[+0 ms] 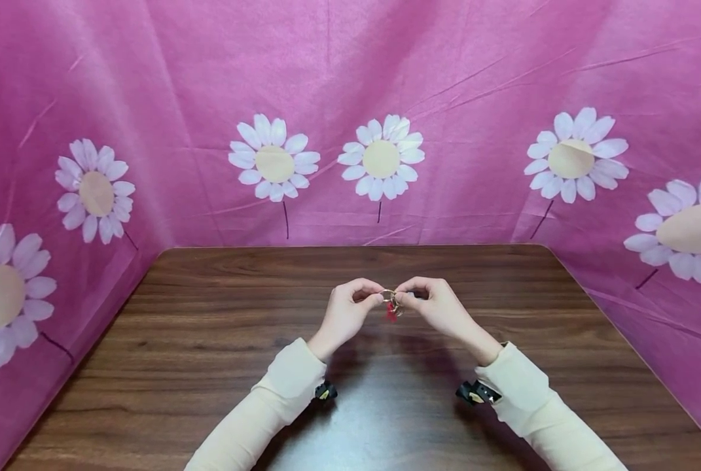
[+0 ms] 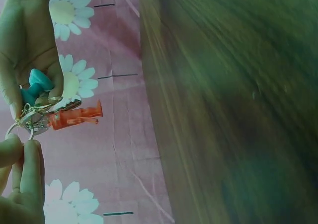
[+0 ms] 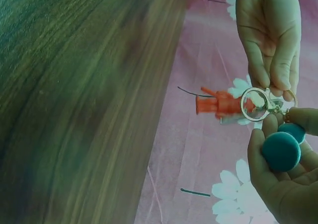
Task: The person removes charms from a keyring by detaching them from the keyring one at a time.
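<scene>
Both hands meet above the middle of the table around a keychain. My left hand [image 1: 345, 311] pinches its gold-coloured key ring [image 1: 388, 290] between thumb and fingers. Opposite it, my right hand [image 1: 438, 309] grips the keychain's other side, where a rounded teal charm [image 3: 280, 152] sits against the fingers in the right wrist view. An orange-red figure [image 2: 74, 117] hangs from the ring, below both hands. A second metal ring shows in the right wrist view, beside a small clasp [image 3: 273, 105]. The fingers partly hide the join.
The dark wood-grain table [image 1: 209, 366] spreads beneath the hands. Pink cloth [image 1: 326, 65] printed with large white daisies stands along its back and both sides. A dark strapped device [image 1: 478, 392] is at the right wrist, another [image 1: 326, 391] at the left.
</scene>
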A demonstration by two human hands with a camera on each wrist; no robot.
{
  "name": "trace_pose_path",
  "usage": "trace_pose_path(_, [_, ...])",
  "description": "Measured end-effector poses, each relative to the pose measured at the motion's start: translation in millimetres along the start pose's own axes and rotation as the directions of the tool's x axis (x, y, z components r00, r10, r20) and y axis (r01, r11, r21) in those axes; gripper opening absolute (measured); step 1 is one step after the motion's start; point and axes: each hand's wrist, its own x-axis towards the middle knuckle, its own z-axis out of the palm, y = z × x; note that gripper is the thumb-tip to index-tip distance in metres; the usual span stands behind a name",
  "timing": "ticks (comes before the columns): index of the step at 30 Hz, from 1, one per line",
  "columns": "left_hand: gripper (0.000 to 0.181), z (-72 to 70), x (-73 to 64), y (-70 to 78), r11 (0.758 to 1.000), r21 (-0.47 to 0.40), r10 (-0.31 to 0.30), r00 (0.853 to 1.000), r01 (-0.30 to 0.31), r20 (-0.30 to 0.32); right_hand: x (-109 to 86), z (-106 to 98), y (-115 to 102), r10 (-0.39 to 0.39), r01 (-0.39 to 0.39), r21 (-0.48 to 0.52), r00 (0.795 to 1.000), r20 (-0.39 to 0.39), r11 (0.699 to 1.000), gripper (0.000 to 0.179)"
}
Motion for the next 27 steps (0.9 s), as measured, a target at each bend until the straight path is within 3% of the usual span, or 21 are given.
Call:
trace_pose_path(2, [0.009, 2.4, 1.7, -7.5, 1.0, 0.0, 0.023, 1.0, -0.023, 0.0, 0.3, 0, 1, 0.006, -0.006, 0.013, 1.0, -0.006, 1.0, 0.015])
trace_pose_path(8, [0.009, 7.1, 7.4, -33.3, 0.999, -0.034, 0.015, 1.0, -0.015, -0.017, 1.8, 1, 3, 0.004, -0.004, 0.027, 1.0, -0.003, 1.0, 0.016])
trace_pose_path(21, [0.009, 5.9, 7.9, -41.0, 0.999, -0.008, 0.039, 0.998, -0.039, -0.046, 1.6, 4, 3, 0.015, -0.014, 0.041, 1.0, -0.02, 0.999, 0.015])
trace_pose_path(27, [0.013, 5.0, 10.3, -37.9, 0.988, -0.153, -0.012, 0.998, 0.003, -0.059, 4.1, 3, 3, 0.035, -0.036, 0.071, 0.999, 0.015, 0.997, 0.016])
